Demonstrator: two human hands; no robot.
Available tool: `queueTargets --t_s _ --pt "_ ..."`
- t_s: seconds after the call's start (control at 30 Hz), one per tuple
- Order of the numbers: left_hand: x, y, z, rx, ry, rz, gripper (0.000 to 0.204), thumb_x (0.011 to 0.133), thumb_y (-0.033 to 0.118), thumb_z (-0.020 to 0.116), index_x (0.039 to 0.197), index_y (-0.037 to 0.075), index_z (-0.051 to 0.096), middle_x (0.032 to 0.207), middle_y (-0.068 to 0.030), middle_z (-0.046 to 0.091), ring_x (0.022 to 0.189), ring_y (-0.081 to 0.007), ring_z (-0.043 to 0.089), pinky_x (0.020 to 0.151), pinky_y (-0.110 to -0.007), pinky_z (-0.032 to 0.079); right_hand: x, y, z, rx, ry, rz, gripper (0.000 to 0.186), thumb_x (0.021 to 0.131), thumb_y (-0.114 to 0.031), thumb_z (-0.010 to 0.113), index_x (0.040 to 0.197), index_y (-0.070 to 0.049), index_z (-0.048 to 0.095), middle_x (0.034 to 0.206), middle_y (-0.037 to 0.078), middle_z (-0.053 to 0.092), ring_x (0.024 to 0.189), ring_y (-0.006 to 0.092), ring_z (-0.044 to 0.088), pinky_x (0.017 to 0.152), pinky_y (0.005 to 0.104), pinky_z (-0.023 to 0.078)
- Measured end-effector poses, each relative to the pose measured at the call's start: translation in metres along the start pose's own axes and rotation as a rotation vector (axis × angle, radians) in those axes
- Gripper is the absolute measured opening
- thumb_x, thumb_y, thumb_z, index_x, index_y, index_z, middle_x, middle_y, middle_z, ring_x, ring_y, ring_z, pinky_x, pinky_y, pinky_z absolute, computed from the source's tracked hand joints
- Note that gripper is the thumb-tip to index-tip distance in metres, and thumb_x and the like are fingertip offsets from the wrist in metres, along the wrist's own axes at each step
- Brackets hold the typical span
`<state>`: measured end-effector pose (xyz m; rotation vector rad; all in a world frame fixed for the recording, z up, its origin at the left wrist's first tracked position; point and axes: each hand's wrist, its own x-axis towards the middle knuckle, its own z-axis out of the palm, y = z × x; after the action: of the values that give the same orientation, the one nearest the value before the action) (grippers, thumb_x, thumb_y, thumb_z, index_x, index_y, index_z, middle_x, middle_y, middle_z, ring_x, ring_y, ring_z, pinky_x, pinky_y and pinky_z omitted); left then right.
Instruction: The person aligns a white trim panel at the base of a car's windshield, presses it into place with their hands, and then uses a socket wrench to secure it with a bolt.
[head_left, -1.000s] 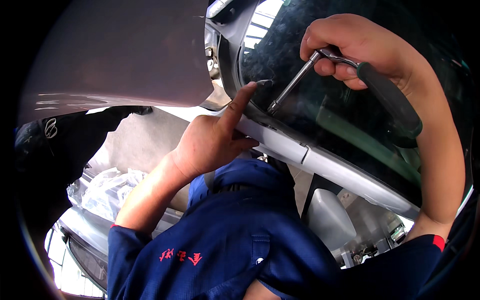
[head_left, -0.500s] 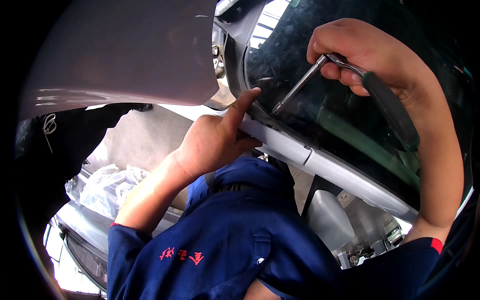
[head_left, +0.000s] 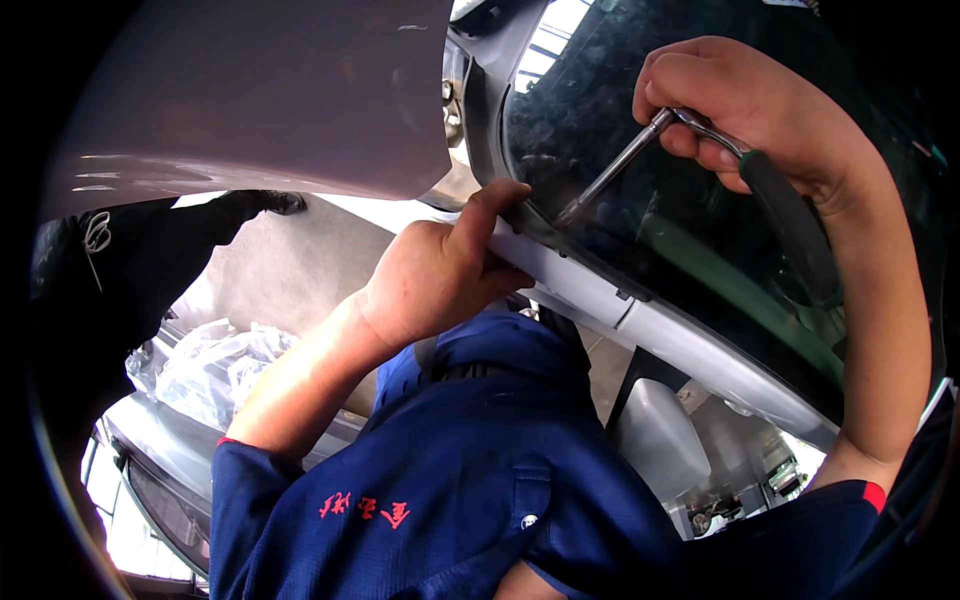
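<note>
My right hand [head_left: 720, 110] is closed around the head of a ratchet wrench [head_left: 705, 128], above the dark windshield [head_left: 590, 120]. The wrench's black and green handle [head_left: 795, 225] runs back along my wrist. From its head a chrome extension bar [head_left: 622, 165] slants down to the black trim strip [head_left: 585, 262] along the glass edge; its lower tip is blurred. My left hand [head_left: 430, 270] grips the upper end of that strip, beside the silver pillar [head_left: 680, 338]. The thumb presses from above, and the other fingers are curled below, partly hidden.
A raised hood panel [head_left: 260, 90] fills the upper left. Dark-clothed legs of another person [head_left: 150, 260] stand on the left. Clear plastic wrapping [head_left: 215, 370] lies on a silver car part at lower left. A side mirror [head_left: 660, 435] juts out below the pillar.
The view has shifted a little, so both hands appear slightly farther right. My left thumb is now more bent over the strip. The wrench stays in my right hand, its bar tip blurred.
</note>
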<state>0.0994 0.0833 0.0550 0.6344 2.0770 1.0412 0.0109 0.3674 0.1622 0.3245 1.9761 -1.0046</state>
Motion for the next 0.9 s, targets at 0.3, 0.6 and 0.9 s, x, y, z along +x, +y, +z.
queueTargets --t_s 0.3,0.6,0.9 --pt "-0.001 -0.002 0.003 -0.006 0.05 0.041 0.082 0.083 0.023 0.089 0.149 0.009 0.043 0.081 -0.0167 0.076 0.079 -0.0378 0.077 0.068 -0.044 0.062 0.003 -0.006 0.001 -0.037 -0.034 0.003 0.029 0.097 -0.027 0.057 0.097 -0.001 0.07 0.069 0.0 0.059 0.05 0.0039 0.052 0.041 0.0219 0.041" --pt "-0.001 -0.003 0.002 0.013 0.044 0.03 0.083 0.08 0.014 0.09 0.148 0.015 0.042 0.087 -0.0172 0.078 0.083 -0.0384 0.079 0.073 -0.045 0.063 0.012 -0.033 0.003 -0.059 -0.004 0.214 0.025 0.099 -0.026 0.057 0.092 -0.005 0.068 0.068 -0.003 0.058 0.048 -0.0005 0.048 0.039 0.0188 0.037" --pt "0.0 -0.004 0.001 0.075 0.079 0.103 0.084 0.08 0.02 0.091 0.149 0.015 0.042 0.088 -0.0175 0.078 0.082 -0.0401 0.078 0.071 -0.045 0.063 0.012 -0.038 -0.004 -0.198 -0.029 0.313 0.027 0.1 -0.027 0.056 0.091 -0.004 0.068 0.062 0.001 0.058 0.04 0.0034 0.048 0.035 0.0197 0.036"
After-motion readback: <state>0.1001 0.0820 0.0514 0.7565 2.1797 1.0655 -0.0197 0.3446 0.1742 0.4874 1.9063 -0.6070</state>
